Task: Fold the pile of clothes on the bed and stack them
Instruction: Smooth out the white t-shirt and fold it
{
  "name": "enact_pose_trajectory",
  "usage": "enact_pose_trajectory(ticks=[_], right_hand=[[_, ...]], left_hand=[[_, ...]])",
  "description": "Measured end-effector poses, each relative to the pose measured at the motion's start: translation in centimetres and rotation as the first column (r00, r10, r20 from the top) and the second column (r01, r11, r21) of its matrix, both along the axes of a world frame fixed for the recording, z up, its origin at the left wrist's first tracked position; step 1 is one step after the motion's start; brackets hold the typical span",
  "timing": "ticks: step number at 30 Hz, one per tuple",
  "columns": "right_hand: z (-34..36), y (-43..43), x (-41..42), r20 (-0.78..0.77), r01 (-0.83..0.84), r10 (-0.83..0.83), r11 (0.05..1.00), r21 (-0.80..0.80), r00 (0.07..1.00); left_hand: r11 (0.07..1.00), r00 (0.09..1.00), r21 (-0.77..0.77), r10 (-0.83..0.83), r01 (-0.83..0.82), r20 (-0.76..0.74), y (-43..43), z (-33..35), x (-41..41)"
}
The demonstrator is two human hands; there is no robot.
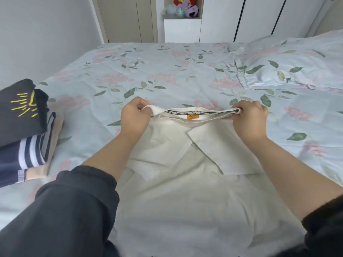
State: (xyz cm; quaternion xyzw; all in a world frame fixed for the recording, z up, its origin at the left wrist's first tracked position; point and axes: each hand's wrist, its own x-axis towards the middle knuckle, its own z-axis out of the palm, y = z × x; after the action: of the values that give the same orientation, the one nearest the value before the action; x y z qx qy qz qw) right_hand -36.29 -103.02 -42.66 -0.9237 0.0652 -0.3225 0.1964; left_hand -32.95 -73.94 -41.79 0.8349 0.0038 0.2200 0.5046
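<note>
Shirt (185,191) lies flat on the bed (148,71), collar (207,134) at the far end, its long side running away from the person. Left of the shirt sits a stack of folded clothes (22,119). The left hand (134,117) pinches the collar's left end with curled fingers. The right hand (250,119) pinches the right end the same way. Right of the shirt, farther back, lies a pillow (297,67).

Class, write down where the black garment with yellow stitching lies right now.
In the head view, the black garment tops the folded stack at the left edge of the bed, to the left of the left hand gripping the cream shirt.
</note>
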Motion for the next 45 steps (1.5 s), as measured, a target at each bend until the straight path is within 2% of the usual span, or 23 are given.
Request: enact_pose_trajectory(ticks=[3, 6, 11, 12, 14, 15, 16, 18, 19, 20, 23, 25, 26, 28, 30, 31, 32, 33, 36, 38, 41, 43, 45], right_hand=[[-1.3, 0.5, -3.8, -0.023, 0.002, -0.005, 0.99, -0.143, 1.0], [-1.9, 1.0, -6.2, -0.157, -0.051, 0.008, 0.961, -0.273, 0.988], [0.8, 0.5, -8.9, -0.122, -0.256, 0.244, 0.962, -0.094, 0.962], [1.3, 0.2, -9.2, -0.132, -0.292, 0.281, 0.954, -0.067, 0.951], [2.5, -0.4, -9.7, -0.22, -0.331, 0.314, 0.943, -0.045, 0.924], [2.8, -0.7, -10.1, -0.359, -0.349, 0.307, 0.936, -0.055, 0.881], [3.0, -1.0, -10.5, -0.558, -0.377, 0.272, 0.923, -0.08, 0.784], [3.0, -1.2, -11.2, -0.863, -0.451, 0.172, 0.89, -0.072, 0.476], [3.0, -1.2, -11.4, -0.908, -0.462, 0.159, 0.886, -0.042, 0.387], [3.1, -1.2, -11.3, -0.91, -0.447, 0.179, 0.894, -0.008, 0.374], [3.3, -1.1, -10.7, -0.822, -0.215, 0.255, 0.962, 0.166, 0.509], [3.1, -0.3, -10.1, -0.69, -0.146, 0.22, 0.975, 0.165, 0.689], [2.8, 0.4, -9.8, -0.579, -0.165, 0.189, 0.982, 0.094, 0.793], [1.2, 1.7, -9.4, -0.4, -0.273, 0.223, 0.959, -0.071, 0.889], [-0.9, 2.4, -9.1, -0.548, -0.403, 0.241, 0.894, -0.196, 0.801], [-2.0, 2.3, -9.0, -0.665, -0.42, 0.182, 0.881, -0.217, 0.724], [-2.8, 1.9, -8.7, -0.743, -0.397, 0.111, 0.891, -0.219, 0.66], [-3.4, 1.3, -8.3, -0.752, -0.351, 0.07, 0.91, -0.222, 0.656], [-3.2, -0.4, -6.9, -0.514, -0.13, -0.007, 0.964, -0.23, 0.857], [-2.8, -1.2, -6.1, -0.344, 0.063, -0.11, 0.987, -0.147, 0.933], [-2.6, -2.6, -4.9, -0.338, 0.275, -0.215, 0.951, 0.144, 0.916], [-2.4, -3.4, -4.1, -0.417, 0.368, -0.198, 0.85, 0.377, 0.887], [-2.5, -4.2, -3.3, -0.392, 0.369, -0.156, 0.745, 0.556, 0.907]], left_hand=[[0.998, 0.995, 0.04, -0.053, 0.057, -0.085, 0.8, -1.0, -3.6], [0.978, 0.978, 0.144, -0.127, 0.152, -0.168, 1.3, -2.9, -6.4], [0.977, 0.971, -0.132, -0.188, 0.169, -0.148, 1.7, -1.7, -8.1], [0.977, 0.972, -0.119, -0.191, 0.176, -0.136, 2.0, -1.0, -8.3], [0.965, 0.958, 0.092, -0.228, 0.246, -0.174, 3.0, -0.1, -8.3], [0.918, 0.93, 0.228, -0.264, 0.323, -0.253, 3.6, 0.3, -8.4], [0.855, 0.884, 0.316, -0.289, 0.411, -0.366, 4.0, 0.6, -8.5], [0.791, 0.774, 0.302, -0.31, 0.532, -0.552, 3.9, 0.9, -9.0], [0.802, 0.76, 0.268, -0.317, 0.534, -0.567, 3.5, 0.9, -9.2], [0.827, 0.787, 0.251, -0.319, 0.504, -0.529, 2.7, 0.7, -9.3], [0.869, 0.955, 0.411, -0.197, 0.274, -0.219, 0.2, -0.3, -9.3], [0.809, 0.969, 0.549, -0.246, 0.211, -0.01, -1.0, -0.9, -9.1], [0.749, 0.942, 0.607, -0.335, 0.266, 0.001, -1.5, -1.5, -8.8], [0.536, 0.878, 0.727, -0.435, 0.43, -0.199, -2.8, -3.1, -8.9], [0.295, 0.805, 0.76, -0.356, 0.579, -0.475, -3.7, -5.0, -9.2], [0.249, 0.783, 0.75, -0.325, 0.612, -0.531, -4.0, -5.7, -9.2], [0.266, 0.78, 0.74, -0.323, 0.618, -0.536, -4.0, -6.0, -9.0], [0.319, 0.798, 0.737, -0.342, 0.596, -0.497, -3.7, -5.8, -8.7], [0.568, 0.944, 0.773, -0.308, 0.283, -0.12, -2.6, -4.7, -7.3], [0.73, 0.997, 0.683, -0.069, 0.019, 0.045, -1.4, -4.0, -6.1], [0.819, 0.969, 0.556, 0.23, -0.142, -0.091, 0.3, -3.7, -4.6], [0.899, 0.927, 0.416, 0.266, -0.14, -0.263, 1.0, -4.0, -3.5], [0.966, 0.904, 0.209, 0.222, -0.153, -0.365, 1.3, -4.4, -2.4]])
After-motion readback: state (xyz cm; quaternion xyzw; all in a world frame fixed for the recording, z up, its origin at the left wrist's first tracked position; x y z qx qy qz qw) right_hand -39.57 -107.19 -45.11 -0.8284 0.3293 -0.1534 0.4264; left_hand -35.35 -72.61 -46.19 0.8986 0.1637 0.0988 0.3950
